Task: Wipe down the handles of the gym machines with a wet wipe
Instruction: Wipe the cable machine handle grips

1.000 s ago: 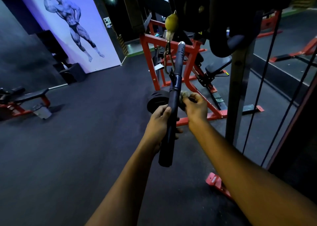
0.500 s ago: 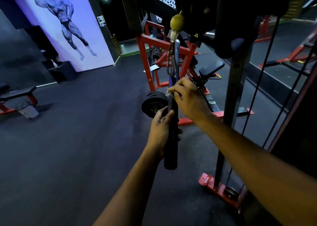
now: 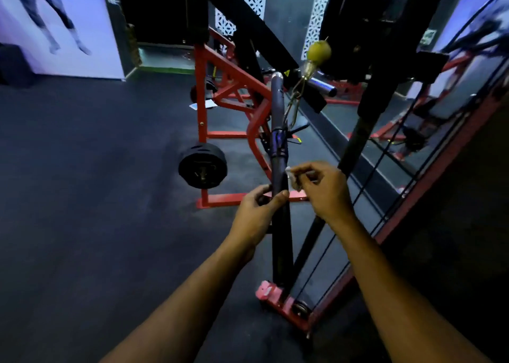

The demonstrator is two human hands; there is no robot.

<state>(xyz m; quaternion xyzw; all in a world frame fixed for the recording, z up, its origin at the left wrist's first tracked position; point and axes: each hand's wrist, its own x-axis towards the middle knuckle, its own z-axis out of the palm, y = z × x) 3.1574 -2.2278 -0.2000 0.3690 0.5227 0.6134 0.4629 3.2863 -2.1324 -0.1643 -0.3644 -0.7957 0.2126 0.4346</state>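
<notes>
- My left hand point(image 3: 254, 213) is curled round the dark bar handle point(image 3: 278, 153), thumb and fingers gripping it about halfway along its length.
- The bar hangs nearly upright from a clip point(image 3: 296, 98) below a yellow ball point(image 3: 319, 50) on the cable machine.
- My right hand point(image 3: 323, 190) pinches a small white wipe point(image 3: 292, 176) in its fingertips, held against the bar's right side just above my left hand.
- A weight plate point(image 3: 203, 165) sits on the red frame point(image 3: 220, 87) behind.
</notes>
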